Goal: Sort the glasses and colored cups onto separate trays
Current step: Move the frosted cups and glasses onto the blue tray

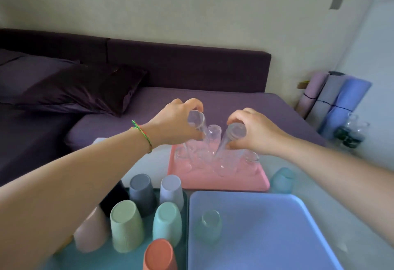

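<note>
Head view: a clear glass is held in the left hand, with the fingers and thumb curled round it. A second clear glass is held the same way in the right hand. Both are tipped, bottoms up, over the pink tray. More clear glasses are packed close together on that tray, under the hands. Just beside the pink tray, on its right, a blue-green cup is set upside down on the table. Nearer, a blue tray is seen with one pale green glass upside down on it. To its left, colored cups are set upside down on a teal tray; grey, lilac, green, orange, pale pink and black ones are seen. A thread bracelet is worn on the left wrist. A purple bed is seen behind the table.
</note>
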